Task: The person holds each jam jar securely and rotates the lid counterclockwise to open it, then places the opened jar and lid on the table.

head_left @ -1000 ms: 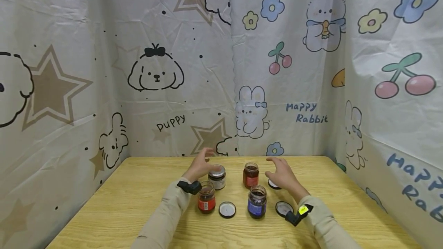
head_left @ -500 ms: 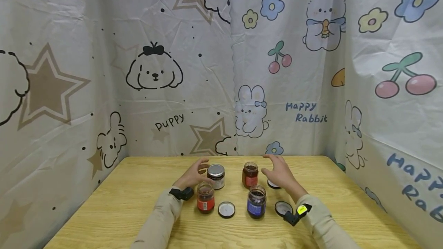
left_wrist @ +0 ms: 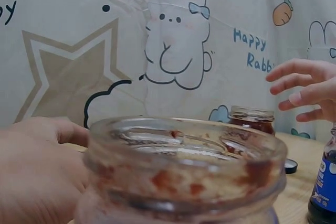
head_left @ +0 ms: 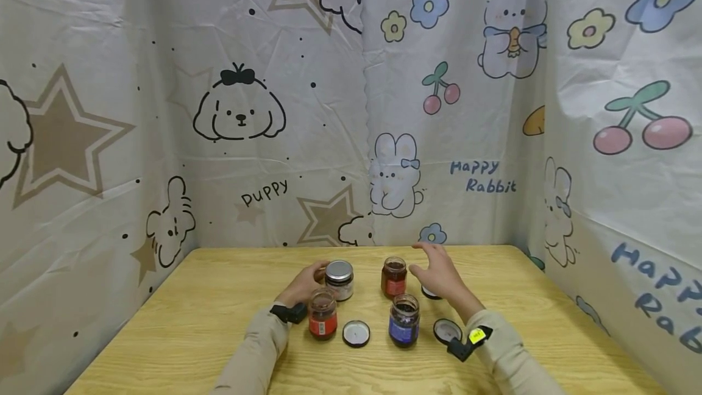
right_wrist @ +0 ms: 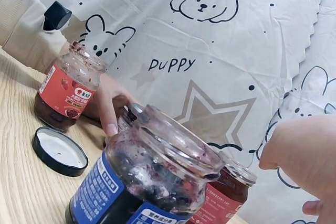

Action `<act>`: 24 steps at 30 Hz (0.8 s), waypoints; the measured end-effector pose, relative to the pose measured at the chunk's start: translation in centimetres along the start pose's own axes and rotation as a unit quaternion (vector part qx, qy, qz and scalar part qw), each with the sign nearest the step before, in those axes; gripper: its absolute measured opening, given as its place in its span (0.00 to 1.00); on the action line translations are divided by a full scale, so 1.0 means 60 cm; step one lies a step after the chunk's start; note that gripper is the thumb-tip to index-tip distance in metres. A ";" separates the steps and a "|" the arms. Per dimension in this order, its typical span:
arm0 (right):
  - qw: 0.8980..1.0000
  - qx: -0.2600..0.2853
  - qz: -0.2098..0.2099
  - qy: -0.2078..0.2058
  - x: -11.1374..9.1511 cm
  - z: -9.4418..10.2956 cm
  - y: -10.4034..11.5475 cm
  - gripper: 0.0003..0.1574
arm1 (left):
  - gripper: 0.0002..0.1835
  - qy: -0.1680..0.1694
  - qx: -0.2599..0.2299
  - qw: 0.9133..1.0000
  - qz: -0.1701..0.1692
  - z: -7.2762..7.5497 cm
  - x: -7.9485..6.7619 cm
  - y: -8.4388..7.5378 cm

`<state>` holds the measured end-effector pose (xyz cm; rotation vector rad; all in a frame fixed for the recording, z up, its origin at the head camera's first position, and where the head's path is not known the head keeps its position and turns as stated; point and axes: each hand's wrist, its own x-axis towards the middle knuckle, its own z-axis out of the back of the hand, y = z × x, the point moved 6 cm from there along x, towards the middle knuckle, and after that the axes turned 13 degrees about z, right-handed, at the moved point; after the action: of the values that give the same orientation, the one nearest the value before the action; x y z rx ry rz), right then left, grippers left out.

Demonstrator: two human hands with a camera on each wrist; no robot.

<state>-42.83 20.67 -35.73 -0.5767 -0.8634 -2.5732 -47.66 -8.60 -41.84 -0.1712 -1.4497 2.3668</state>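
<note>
In the head view my left hand (head_left: pixel 303 285) curls around the left side of a small jar with a silver lid (head_left: pixel 340 281), which stands on the table. The right wrist view shows that thumb beside the jar, mostly hidden by nearer jars. An open jam jar with a red label (head_left: pixel 322 316) stands in front of this hand; its smeared glass rim (left_wrist: pixel 184 156) fills the left wrist view. My right hand (head_left: pixel 443 274) hovers with spread fingers, holding nothing, just right of another open red-labelled jam jar (head_left: pixel 393 278).
An open blue-labelled jam jar (head_left: pixel 404 322) stands nearer on the wooden table (head_left: pixel 181 322). Upturned lids lie beside the jars: one at the front (head_left: pixel 356 334), one at the right (head_left: pixel 446 330), and one partly under the right hand (head_left: pixel 430 292). A printed curtain (head_left: pixel 329 157) surrounds the table.
My left hand was above the silver-lidded jar, drew back to the left and lowered, then closed in around its side. The right hand has barely moved. The view shifted slightly.
</note>
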 end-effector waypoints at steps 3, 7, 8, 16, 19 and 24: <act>1.000 0.001 0.003 0.000 0.000 0.000 0.004 0.31 | 0.40 0.008 0.001 1.000 -0.016 -0.005 0.005 0.003; 1.000 0.006 0.006 -0.003 0.001 -0.004 0.008 0.30 | 0.35 -0.007 0.004 1.000 -0.019 -0.005 0.002 0.000; 1.000 0.008 0.006 -0.004 0.001 -0.006 0.008 0.30 | 0.34 -0.015 0.005 1.000 -0.017 -0.005 0.003 0.001; 0.999 -0.016 0.023 -0.027 -0.004 -0.004 0.017 0.32 | 0.32 -0.067 0.012 0.998 0.005 -0.001 0.013 0.024; 0.998 -0.029 0.035 -0.035 -0.001 0.002 0.027 0.32 | 0.31 -0.093 -0.002 0.996 0.018 0.007 0.006 0.019; 0.998 -0.029 0.042 -0.045 0.002 0.014 0.037 0.31 | 0.32 -0.103 -0.073 0.992 0.028 0.025 -0.021 -0.017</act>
<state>-41.70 19.51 -33.98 -0.7362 -0.7780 -2.5191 -46.69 -9.89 -40.35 -0.0043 -1.7353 2.3811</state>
